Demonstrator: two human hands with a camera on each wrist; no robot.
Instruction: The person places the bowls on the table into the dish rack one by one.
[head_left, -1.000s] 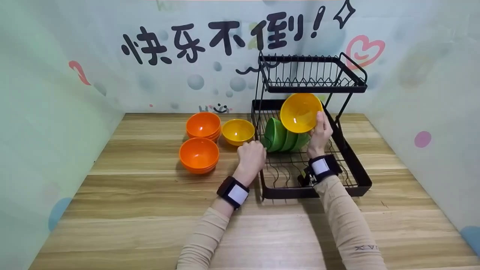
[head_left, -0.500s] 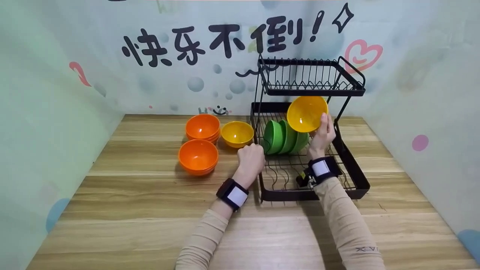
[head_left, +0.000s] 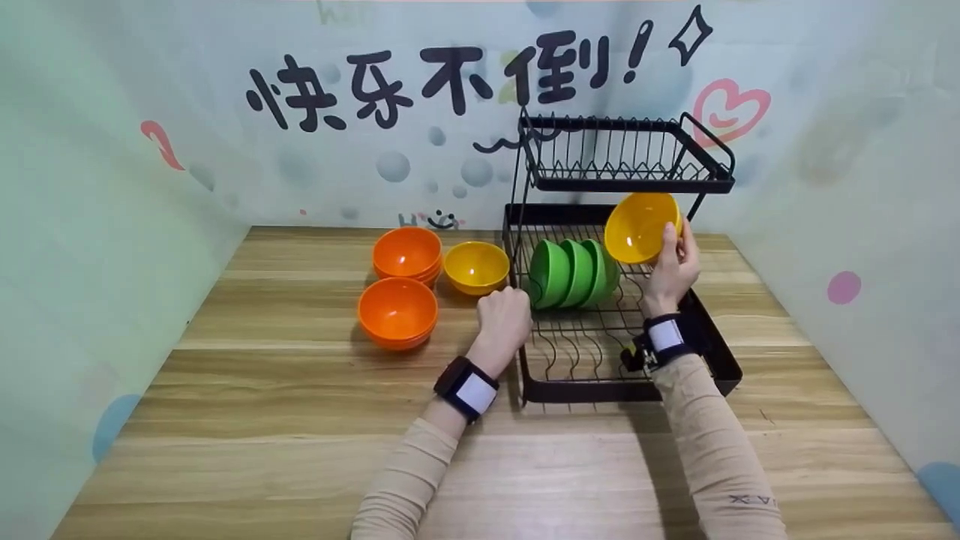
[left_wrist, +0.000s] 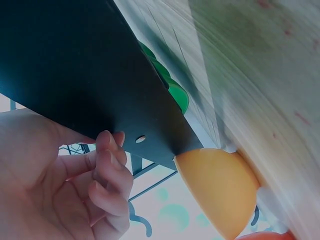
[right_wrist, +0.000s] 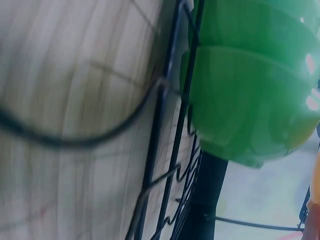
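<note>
Two hands work at the rack (head_left: 705, 352). Right hand (head_left: 670, 270) grips a tilted yellow bowl (head_left: 637, 227) by its rim, held above the lower tier beside three green bowls (head_left: 574, 272). Left hand (head_left: 504, 319) is curled in a fist against the rack's left edge, holding nothing.

A wooden table (head_left: 285, 442) carries everything. Just left of the left hand (head_left: 504, 315) a yellow bowl (head_left: 476, 265) sits upright on it, with two stacks of orange bowls (head_left: 405, 255) (head_left: 397, 310) farther left. A black two-tier dish rack (head_left: 697, 352) stands on the table between the hands and beyond them, beneath the right hand (head_left: 671, 271).
</note>
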